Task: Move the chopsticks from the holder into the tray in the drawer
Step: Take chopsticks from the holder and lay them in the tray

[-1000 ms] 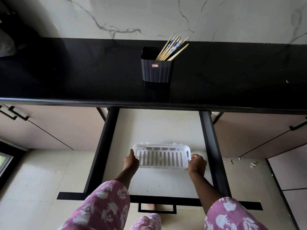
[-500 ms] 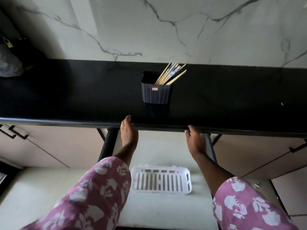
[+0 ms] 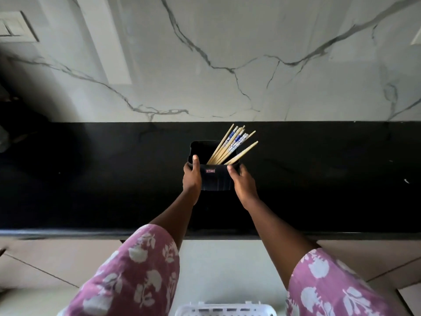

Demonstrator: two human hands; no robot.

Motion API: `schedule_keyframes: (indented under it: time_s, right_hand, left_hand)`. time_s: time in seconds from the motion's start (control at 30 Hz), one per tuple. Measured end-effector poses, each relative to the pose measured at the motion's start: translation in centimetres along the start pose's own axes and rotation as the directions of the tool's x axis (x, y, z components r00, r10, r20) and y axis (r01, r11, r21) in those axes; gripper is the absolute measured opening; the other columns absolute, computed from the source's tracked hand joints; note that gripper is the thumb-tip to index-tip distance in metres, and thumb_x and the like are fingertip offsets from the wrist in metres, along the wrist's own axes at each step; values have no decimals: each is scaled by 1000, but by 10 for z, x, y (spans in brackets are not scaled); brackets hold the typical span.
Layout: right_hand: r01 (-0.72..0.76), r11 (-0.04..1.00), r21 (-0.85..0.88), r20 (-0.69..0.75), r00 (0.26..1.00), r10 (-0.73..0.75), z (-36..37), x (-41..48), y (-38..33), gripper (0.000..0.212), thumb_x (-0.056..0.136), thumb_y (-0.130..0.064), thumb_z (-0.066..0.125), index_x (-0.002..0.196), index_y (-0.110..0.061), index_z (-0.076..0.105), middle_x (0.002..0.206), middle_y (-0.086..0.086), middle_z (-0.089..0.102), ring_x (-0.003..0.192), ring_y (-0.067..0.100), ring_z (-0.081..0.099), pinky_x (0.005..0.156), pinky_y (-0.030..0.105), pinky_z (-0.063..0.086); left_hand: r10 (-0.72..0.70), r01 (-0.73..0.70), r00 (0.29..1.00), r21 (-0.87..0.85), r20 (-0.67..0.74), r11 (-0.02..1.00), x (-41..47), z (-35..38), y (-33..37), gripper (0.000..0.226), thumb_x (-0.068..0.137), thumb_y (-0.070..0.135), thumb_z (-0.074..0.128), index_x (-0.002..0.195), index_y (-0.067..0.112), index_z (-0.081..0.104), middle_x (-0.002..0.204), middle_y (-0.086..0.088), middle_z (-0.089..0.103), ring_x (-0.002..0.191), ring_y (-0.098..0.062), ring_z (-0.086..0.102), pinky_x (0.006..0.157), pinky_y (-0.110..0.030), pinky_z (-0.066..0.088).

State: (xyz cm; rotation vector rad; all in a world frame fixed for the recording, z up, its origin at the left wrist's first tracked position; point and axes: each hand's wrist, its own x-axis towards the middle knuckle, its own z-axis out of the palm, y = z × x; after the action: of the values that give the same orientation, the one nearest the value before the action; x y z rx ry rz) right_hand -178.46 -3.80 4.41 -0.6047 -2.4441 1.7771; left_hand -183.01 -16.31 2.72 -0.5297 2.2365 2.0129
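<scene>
Now I see the chopsticks (image 3: 230, 147) standing bundled in the dark holder (image 3: 216, 180), leaning back and to the right, their tips fanned above its rim; some carry a blue pattern. The holder sits on the black counter (image 3: 91, 179), near its middle and closer to the wall than to the front edge. From my feed, the left hand (image 3: 192, 179) grips the holder's left side with the thumb laid over the rim. The right hand (image 3: 242, 182) grips its right side, thumb pressed against the front face just under the rim. Both sets of fingers wrap round behind, where I cannot see them. Below the counter edge the drawer (image 3: 227, 265) stands open between the pink floral sleeves (image 3: 136, 277), and the white slotted tray (image 3: 224, 310) lies in it at the bottom of the view. Grey-veined marble (image 3: 205, 53) backs the counter, with a switch plate (image 3: 16, 27) at upper left.
</scene>
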Motion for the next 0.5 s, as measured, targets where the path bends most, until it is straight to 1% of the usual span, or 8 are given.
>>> schedule_keyframes:
  time_s: [0.07,0.17,0.3,0.4,0.5]
  right_hand:
    - [27,996,84,-63,998,-21,-1,-1,-1,51,97,-32,48,141,-9,39,141,16,48,131,30,44,107,32,34]
    - [7,982,189,-161,987,24,-8,-4,4,44,97,-29,47,136,-8,46,137,17,53,128,30,48,106,34,36]
    - [-2,982,189,-287,956,57,-30,-10,10,39,98,-27,46,131,-8,52,132,19,56,123,32,50,103,34,38]
    - [-5,978,208,-333,940,75,-47,-10,13,38,98,-26,45,129,-7,54,131,19,57,123,33,51,103,36,39]
    - [-25,976,218,-354,930,103,-59,-9,18,38,98,-27,45,129,-8,54,131,18,56,123,33,50,105,38,38]
  left_hand:
    - [4,-4,999,3,-33,1000,-6,9,4,60,98,51,30,143,12,33,145,-15,42,132,-33,42,106,-40,33]
    - [-10,10,1000,23,-17,1000,-18,20,7,54,101,44,31,142,10,34,143,-16,43,131,-33,43,105,-39,34]
    - [-10,7,999,71,41,997,-36,39,9,54,101,44,31,143,9,34,144,-17,43,131,-33,42,105,-39,34]
    - [4,-10,994,55,106,998,-48,56,10,54,101,43,30,144,10,31,145,-16,42,132,-32,41,106,-39,34]
    - [-1,-5,992,52,127,999,-56,66,9,54,101,43,30,144,11,32,143,-16,44,131,-31,43,105,-40,36]
